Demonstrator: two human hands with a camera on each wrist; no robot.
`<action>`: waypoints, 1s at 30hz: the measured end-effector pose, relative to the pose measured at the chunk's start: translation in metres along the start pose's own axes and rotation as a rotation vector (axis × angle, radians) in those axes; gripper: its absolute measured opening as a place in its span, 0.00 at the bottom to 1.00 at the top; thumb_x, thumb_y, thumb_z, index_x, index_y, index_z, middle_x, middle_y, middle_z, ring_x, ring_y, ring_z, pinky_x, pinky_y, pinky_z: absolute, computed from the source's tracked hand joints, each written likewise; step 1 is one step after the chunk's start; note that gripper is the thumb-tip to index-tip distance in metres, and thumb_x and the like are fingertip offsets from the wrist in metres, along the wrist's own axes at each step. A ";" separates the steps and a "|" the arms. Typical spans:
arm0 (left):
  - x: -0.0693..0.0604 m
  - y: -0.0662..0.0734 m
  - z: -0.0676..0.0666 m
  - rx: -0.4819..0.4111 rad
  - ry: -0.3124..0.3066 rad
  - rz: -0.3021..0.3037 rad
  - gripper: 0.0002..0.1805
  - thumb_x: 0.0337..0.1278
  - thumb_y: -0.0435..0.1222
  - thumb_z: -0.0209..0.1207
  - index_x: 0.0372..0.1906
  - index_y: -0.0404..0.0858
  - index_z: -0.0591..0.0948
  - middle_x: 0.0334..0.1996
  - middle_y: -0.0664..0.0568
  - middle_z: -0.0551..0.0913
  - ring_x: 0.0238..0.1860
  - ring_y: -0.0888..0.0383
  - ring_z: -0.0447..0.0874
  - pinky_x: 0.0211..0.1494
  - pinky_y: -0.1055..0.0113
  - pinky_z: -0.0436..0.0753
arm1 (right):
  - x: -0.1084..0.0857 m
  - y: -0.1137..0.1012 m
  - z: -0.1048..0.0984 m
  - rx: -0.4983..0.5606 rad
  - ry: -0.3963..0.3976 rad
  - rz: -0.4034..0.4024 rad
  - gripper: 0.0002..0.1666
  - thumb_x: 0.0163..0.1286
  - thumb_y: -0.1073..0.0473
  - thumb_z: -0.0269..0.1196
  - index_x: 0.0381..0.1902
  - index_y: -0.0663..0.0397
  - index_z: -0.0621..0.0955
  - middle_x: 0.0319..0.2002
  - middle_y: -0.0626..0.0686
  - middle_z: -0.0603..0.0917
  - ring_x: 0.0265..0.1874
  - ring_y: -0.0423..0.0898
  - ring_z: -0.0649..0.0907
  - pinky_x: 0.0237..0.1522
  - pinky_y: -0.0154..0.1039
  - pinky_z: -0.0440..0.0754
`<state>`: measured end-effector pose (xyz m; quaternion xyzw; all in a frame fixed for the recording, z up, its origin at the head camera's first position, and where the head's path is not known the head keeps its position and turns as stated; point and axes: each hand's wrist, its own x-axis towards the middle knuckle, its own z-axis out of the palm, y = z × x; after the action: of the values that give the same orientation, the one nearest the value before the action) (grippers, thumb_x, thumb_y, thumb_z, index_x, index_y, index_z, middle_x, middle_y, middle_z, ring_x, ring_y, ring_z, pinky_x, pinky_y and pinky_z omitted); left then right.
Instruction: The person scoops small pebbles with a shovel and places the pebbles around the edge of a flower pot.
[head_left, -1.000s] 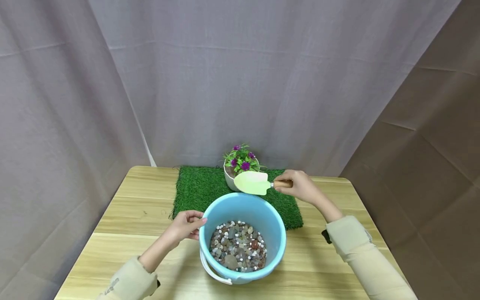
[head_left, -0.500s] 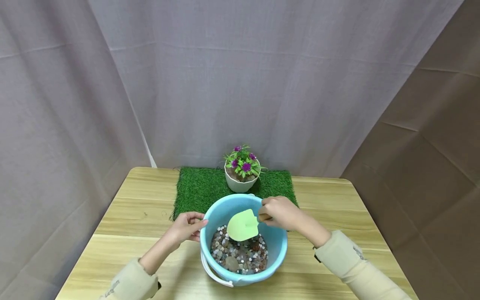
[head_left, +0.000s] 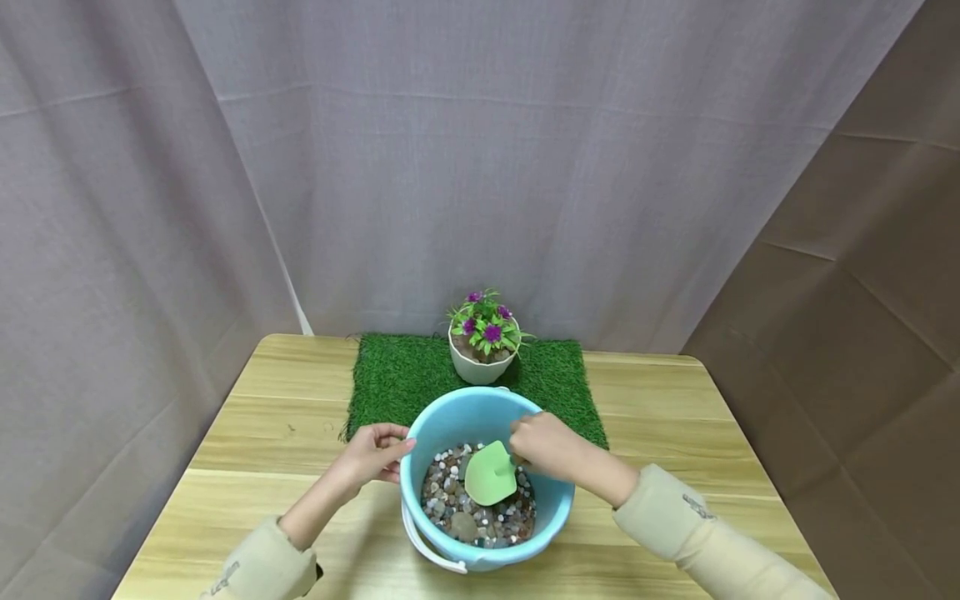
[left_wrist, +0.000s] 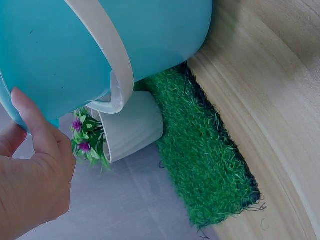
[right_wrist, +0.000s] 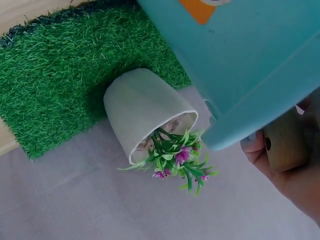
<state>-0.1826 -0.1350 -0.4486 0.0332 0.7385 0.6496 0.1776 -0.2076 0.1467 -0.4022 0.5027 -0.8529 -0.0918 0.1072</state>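
Inside the mouth of the light blue bucket (head_left: 480, 408), the pale green blade of a trowel (head_left: 490, 479) slants over a bed of mixed pebbles (head_left: 448, 504), its broad tip turned toward the left and the near side. The right hand (head_left: 546, 443) grasps this trowel, fingers curled round the wooden handle (right_wrist: 287, 145), whose holed butt end shows from the right wrist. From the hand, the blade lies to its left and slightly nearer the person, joined by a short neck close beside the knuckles; whether the blade's edge touches the stones is hard to tell. The right hand sits over the far right part of the rim, its forearm crossing the bucket's right side. Across the opening, the left hand (head_left: 372, 454) pinches the rim on the left, the thumb over the edge and fingers against the outer wall, so the trowel lies to its right, well apart from it. A white bail (head_left: 431, 546) hangs down the bucket's near left side. Just beyond the bucket, a white pot (head_left: 482, 367) with purple flowers (head_left: 492, 333) stands upright on a green turf mat (head_left: 397, 375), which lies on the wooden table (head_left: 292, 400) before a grey curtain (head_left: 510, 183).
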 end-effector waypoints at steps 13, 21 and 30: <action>0.001 0.000 0.001 0.001 0.006 -0.018 0.24 0.64 0.34 0.55 0.56 0.19 0.68 0.31 0.45 0.83 0.22 0.64 0.80 0.30 0.68 0.89 | 0.005 -0.006 0.021 -0.021 0.022 -0.033 0.11 0.46 0.64 0.69 0.14 0.46 0.79 0.17 0.44 0.74 0.16 0.39 0.70 0.15 0.25 0.63; 0.001 0.002 0.001 0.005 0.013 -0.024 0.24 0.64 0.35 0.55 0.57 0.19 0.68 0.32 0.42 0.83 0.21 0.64 0.80 0.28 0.68 0.89 | 0.010 0.000 0.023 0.045 0.042 -0.060 0.13 0.43 0.70 0.65 0.12 0.46 0.78 0.16 0.44 0.73 0.16 0.39 0.68 0.16 0.24 0.60; -0.002 0.000 0.000 -0.033 0.001 0.017 0.27 0.59 0.39 0.60 0.53 0.20 0.71 0.29 0.46 0.83 0.23 0.62 0.81 0.31 0.65 0.90 | 0.013 0.002 0.020 0.126 0.021 -0.087 0.13 0.42 0.72 0.65 0.16 0.45 0.82 0.17 0.43 0.75 0.16 0.37 0.67 0.18 0.22 0.57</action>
<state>-0.1808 -0.1360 -0.4482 0.0360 0.7274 0.6633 0.1722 -0.2208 0.1371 -0.4194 0.5459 -0.8332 -0.0370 0.0801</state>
